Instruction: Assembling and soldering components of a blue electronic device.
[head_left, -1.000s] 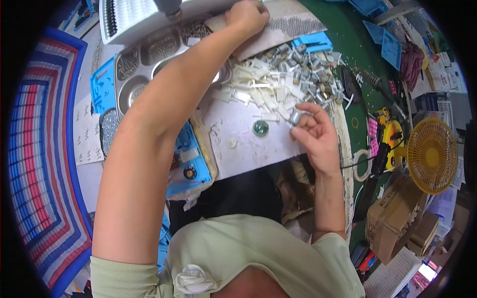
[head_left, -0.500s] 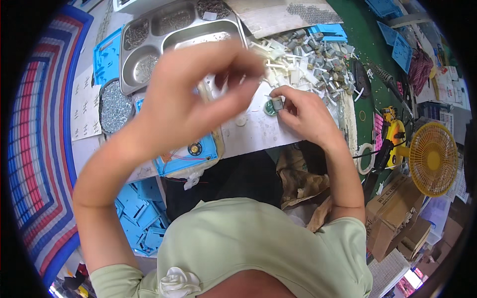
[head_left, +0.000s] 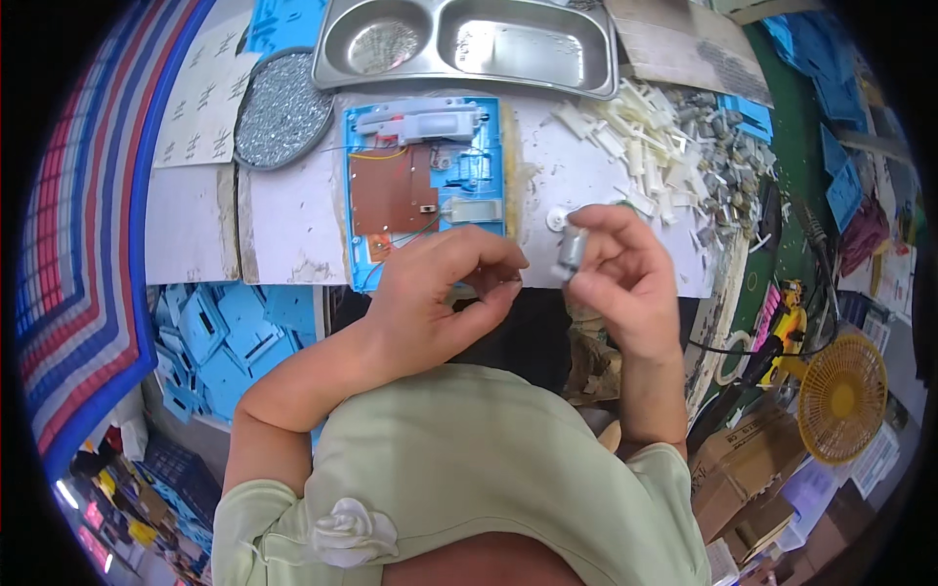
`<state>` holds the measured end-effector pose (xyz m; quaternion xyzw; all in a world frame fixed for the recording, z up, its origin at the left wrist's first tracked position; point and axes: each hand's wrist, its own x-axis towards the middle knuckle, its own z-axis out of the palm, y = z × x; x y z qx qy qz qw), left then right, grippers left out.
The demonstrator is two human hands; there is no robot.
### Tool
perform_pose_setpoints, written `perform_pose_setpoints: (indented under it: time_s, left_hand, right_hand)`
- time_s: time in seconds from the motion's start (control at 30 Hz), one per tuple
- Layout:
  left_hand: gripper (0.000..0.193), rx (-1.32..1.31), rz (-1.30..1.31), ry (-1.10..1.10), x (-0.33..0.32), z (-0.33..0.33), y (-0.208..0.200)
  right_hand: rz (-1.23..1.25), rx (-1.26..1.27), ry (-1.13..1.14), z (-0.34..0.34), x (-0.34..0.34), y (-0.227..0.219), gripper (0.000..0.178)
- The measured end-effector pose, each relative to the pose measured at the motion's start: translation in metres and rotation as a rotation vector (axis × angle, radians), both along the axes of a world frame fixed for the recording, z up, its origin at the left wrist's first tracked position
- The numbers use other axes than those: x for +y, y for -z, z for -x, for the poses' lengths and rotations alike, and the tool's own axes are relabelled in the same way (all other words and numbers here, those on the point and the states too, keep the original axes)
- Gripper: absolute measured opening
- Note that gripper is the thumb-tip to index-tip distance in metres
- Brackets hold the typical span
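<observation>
Between the thumb and fingers of my right hand (head_left: pixel 630 278) is a small silver motor (head_left: pixel 573 250), held upright near the table's front edge. My left hand (head_left: pixel 440 293) is in a pinch to the left of it, by the edge; what its fingertips hold, if anything, is too small to make out. Just beyond the left hand lies a blue plastic casing (head_left: pixel 495 161) with a brown board (head_left: pixel 391 195), wires and pale parts fitted inside. A small white round part (head_left: pixel 557 219) lies beside the right fingertips.
A steel compartment tray (head_left: pixel 440 83) stands at the back, next to a dark round dish of small screws (head_left: pixel 283 109). White plastic parts (head_left: pixel 645 146) and loose motors (head_left: pixel 718 146) are heaped at the right. Blue casings (head_left: pixel 225 332) fill the lower left. A yellow fan (head_left: pixel 842 398) stands far right.
My left hand has come down from in front of the tray toward the table's front edge, still pinched. My right hand has raised the motor off the tabletop. The view has shifted.
</observation>
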<state>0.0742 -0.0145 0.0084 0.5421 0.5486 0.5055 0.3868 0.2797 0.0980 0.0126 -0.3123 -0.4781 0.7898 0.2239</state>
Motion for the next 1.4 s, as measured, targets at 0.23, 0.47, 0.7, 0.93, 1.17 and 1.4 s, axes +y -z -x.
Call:
perform_pose_setpoints:
  time_s: [0.23,0.47,0.7,0.93,1.17,1.4]
  left_hand:
    - [0.029,-0.011,-0.029,-0.057,-0.008,0.005,0.007]
    - [0.030,0.047,-0.024,-0.017,-0.009,0.009,0.005]
    - [0.030,0.295,-0.384,-0.101,-0.004,0.013,0.014]
    - [0.023,0.120,-0.239,-0.073,-0.013,0.021,0.006]
    - [0.020,0.145,-0.230,-0.064,-0.015,0.019,0.009]
    - [0.023,0.219,-0.254,-0.126,-0.015,0.019,0.010]
  right_hand:
    - [0.120,0.011,-0.151,0.023,-0.003,0.003,0.050]
    - [-0.383,-0.176,-0.101,0.026,-0.012,-0.003,0.044]
    - [-1.083,-0.182,-0.095,0.032,-0.006,-0.010,0.042]
    - [-1.029,-0.072,-0.054,0.034,-0.021,-0.009,0.038]
    - [-1.119,-0.063,-0.053,0.034,-0.027,-0.010,0.037]
    - [-1.228,-0.076,-0.025,0.036,-0.021,-0.010,0.041]
